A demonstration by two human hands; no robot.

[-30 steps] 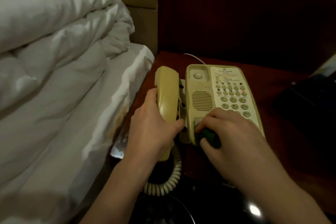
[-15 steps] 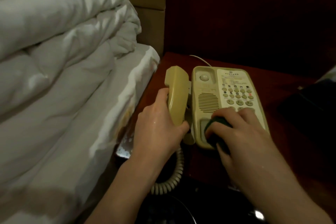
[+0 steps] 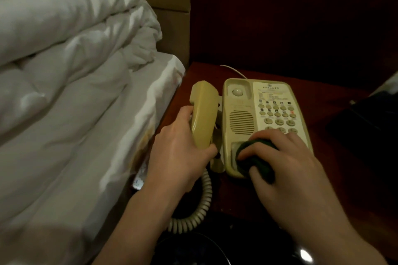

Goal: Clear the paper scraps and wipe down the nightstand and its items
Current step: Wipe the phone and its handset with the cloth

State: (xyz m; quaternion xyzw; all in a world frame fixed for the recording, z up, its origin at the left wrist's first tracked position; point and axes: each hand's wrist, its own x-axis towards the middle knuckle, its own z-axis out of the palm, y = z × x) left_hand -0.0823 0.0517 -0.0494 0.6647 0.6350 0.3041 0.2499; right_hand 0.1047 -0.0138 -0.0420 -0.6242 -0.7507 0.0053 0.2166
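A cream corded phone base sits on the dark red-brown nightstand. My left hand grips the cream handset, held off the cradle just left of the base, its coiled cord looping down toward the front edge. My right hand holds a bunched dark green cloth and presses it into the lower cradle recess of the base, near the front. My fingers cover the lowest keypad rows. No paper scraps are visible.
A bed with a rumpled white duvet lies directly left of the nightstand, its sheet edge stained. A dark flat object lies at the right. A dark round bin or bag sits below the front edge. A dark wall panel stands behind.
My right hand with the cloth has shifted a little from the base's front edge up into the cradle recess. My left hand keeps the same hold on the handset; the camera moved slightly.
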